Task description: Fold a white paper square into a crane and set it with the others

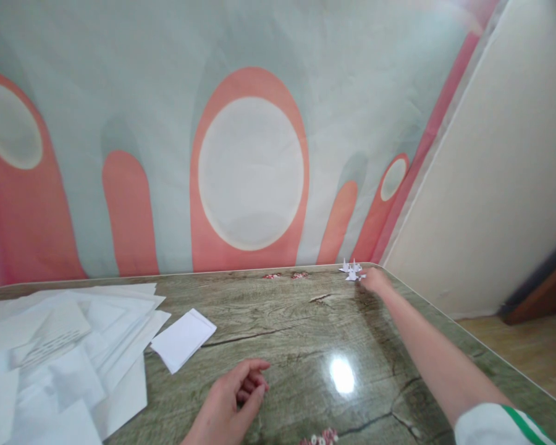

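At the far right corner of the table, my right hand (375, 281) reaches out with its fingers closed at a small folded white paper crane (362, 277). Most of that crane is hidden by the fingers. Several other paper cranes (351, 269) stand close together just left of it. Nothing is in my left hand (241, 395), which hovers over the near middle of the table with its fingers loosely curled and the thumb apart. A small stack of white paper sheets (184, 340) lies to its upper left.
A wide, messy pile of white papers (65, 371), some printed, covers the left side of the wood-patterned table (278, 321). A patterned backdrop (167, 80) rises behind the table's far edge. A plain wall (500, 154) stands to the right.
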Demonstrator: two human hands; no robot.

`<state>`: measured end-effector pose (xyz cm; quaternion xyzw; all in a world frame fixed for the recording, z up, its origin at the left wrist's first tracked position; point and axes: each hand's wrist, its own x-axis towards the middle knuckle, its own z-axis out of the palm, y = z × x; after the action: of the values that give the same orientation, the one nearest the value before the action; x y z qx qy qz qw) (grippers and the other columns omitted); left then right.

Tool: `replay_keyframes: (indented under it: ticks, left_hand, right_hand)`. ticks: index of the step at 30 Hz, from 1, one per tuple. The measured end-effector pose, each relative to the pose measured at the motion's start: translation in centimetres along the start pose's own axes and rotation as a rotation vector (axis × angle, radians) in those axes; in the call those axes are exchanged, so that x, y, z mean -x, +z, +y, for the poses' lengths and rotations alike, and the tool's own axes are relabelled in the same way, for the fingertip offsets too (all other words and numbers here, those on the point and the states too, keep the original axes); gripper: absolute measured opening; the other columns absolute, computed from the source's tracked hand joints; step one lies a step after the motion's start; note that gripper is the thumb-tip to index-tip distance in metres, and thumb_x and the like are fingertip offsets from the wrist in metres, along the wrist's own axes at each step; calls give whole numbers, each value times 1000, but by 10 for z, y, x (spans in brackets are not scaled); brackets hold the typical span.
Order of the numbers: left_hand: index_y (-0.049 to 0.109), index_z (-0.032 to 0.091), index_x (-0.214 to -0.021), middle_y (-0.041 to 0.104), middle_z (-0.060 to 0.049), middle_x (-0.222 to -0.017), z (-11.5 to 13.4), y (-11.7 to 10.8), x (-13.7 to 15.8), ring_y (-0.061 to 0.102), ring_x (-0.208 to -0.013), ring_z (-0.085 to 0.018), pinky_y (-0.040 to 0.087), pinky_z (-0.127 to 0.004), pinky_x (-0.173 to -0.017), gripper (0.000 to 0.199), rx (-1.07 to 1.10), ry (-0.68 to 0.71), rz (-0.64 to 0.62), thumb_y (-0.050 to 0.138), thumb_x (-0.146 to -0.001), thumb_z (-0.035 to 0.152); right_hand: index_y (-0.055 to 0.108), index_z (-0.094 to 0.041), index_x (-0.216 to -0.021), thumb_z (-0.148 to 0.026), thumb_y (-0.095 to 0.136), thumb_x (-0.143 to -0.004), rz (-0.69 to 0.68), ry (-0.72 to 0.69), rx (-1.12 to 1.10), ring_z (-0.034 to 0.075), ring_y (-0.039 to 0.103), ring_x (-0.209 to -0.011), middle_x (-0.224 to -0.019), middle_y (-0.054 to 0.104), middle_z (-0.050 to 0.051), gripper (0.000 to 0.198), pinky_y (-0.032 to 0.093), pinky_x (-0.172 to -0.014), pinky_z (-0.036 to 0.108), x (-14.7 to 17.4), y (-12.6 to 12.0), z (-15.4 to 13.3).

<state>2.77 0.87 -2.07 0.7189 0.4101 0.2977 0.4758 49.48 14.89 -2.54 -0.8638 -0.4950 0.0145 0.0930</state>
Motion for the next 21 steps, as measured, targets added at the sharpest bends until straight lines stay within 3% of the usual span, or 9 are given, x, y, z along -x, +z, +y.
replay_keyframes:
  ticks: [9,21]
  left_hand:
    - [57,18,-103,64,-3,-83,6,-1,1,59,-73,-15,47,-25,-68,27,-11,-13,12,48,-79,27]
    - [57,18,-100,63,-3,-81,5,0,1,58,-71,-15,47,-24,-67,26,-1,2,31,48,-78,27]
  right_hand:
    - [53,-17,-112,-30,51,-88,-112,4,1,19,57,-94,-112,55,7,27,49,-79,38,4,5,-4]
    - [53,-17,-111,-31,50,-88,-12,108,29,18,57,-94,-112,55,7,27,49,-79,39,8,5,-22]
